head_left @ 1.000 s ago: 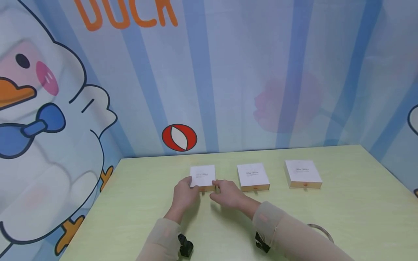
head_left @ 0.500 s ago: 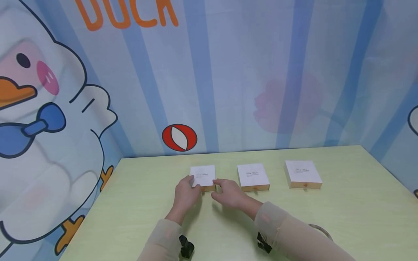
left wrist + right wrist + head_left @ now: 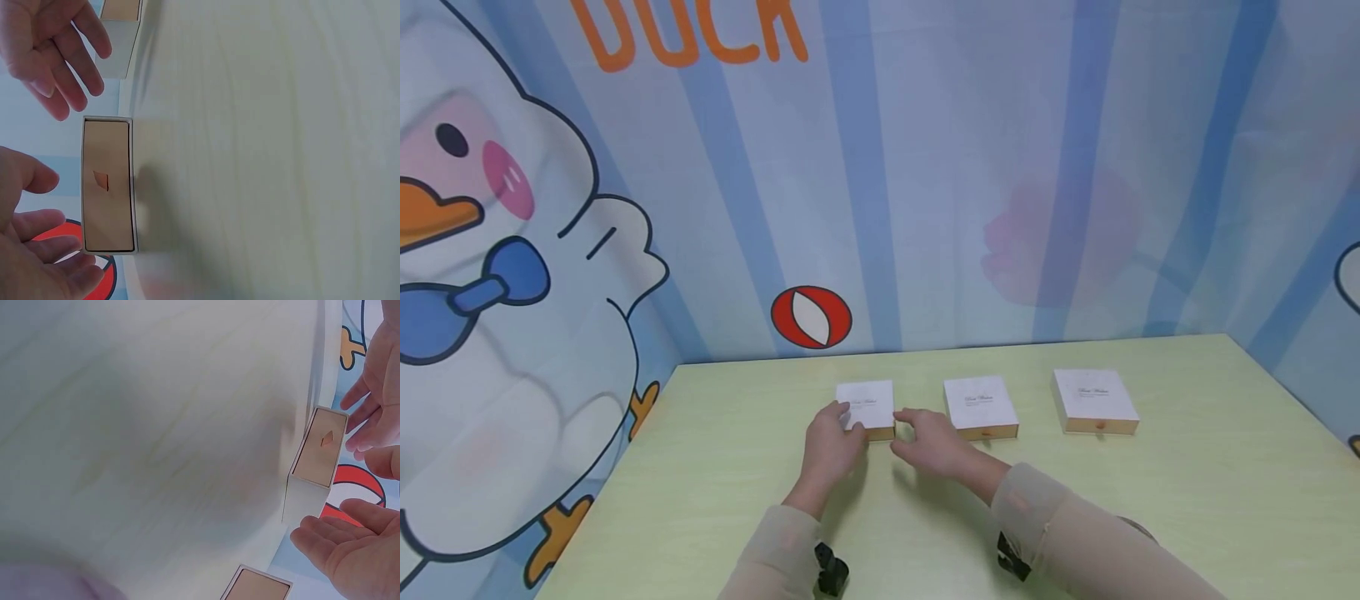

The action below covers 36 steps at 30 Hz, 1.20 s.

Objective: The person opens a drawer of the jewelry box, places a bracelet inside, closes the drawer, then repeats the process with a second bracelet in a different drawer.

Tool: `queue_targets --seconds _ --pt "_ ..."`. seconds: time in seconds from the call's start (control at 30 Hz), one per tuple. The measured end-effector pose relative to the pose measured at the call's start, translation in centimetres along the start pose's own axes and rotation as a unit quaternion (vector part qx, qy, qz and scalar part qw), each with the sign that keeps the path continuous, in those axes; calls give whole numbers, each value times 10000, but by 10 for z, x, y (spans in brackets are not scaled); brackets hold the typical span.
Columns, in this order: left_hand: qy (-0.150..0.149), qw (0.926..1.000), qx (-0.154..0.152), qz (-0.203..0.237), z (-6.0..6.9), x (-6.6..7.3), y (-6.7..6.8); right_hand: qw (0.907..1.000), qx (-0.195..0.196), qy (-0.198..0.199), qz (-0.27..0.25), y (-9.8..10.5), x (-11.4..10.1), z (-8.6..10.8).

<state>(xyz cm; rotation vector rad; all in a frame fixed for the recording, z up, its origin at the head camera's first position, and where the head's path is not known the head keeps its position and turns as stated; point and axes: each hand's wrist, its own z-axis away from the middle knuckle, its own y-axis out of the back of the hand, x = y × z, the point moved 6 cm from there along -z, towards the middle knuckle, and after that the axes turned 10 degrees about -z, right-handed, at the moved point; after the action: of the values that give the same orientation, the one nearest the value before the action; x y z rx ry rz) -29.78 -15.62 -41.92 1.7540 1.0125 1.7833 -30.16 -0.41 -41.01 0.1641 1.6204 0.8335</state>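
The leftmost of 3 small white boxes (image 3: 870, 397) lies on the table between my two hands, dark script on its lid. Its tan drawer front with a small orange tab (image 3: 101, 180) faces me and looks closed. My left hand (image 3: 831, 448) is at the box's left side, fingertips by its edge and thumb in front of the lid's near corner; whether they touch is unclear. Beyond the opposite side, my right hand (image 3: 934, 445) has its fingers loosely bent, the index tip close to the near right corner. Neither hand grips anything.
The middle box (image 3: 980, 402) stands just right of my right hand, and the third box (image 3: 1096, 400) farther right. A pale wood-grain table (image 3: 1210, 467) runs back to a blue striped cloth backdrop (image 3: 925, 208). Part of a grey ring (image 3: 1137, 527) shows behind my right sleeve.
Both hands have shifted slightly to the right, and my left hand covers less of the drawer front. The three boxes stay where they were.
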Motion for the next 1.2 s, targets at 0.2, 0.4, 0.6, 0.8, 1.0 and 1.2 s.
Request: queue_targets --seconds 0.2,0.4,0.6,0.8,1.0,1.2 --pt "-48 9999 28 -103 0 2 1 9999 71 36 73 4 1 1" --pt "-237 9994 143 -189 2 5 4 9998 158 100 37 8 2 2" --pt "-402 9986 222 -247 2 9 4 9999 151 43 66 11 3 2" --pt "-520 9979 252 -280 3 13 4 9996 229 23 176 15 5 3" --pt "-608 9974 282 -270 5 16 4 9994 303 40 154 18 7 4" --pt "-630 9972 285 -300 6 18 2 9991 367 105 168 21 6 6"
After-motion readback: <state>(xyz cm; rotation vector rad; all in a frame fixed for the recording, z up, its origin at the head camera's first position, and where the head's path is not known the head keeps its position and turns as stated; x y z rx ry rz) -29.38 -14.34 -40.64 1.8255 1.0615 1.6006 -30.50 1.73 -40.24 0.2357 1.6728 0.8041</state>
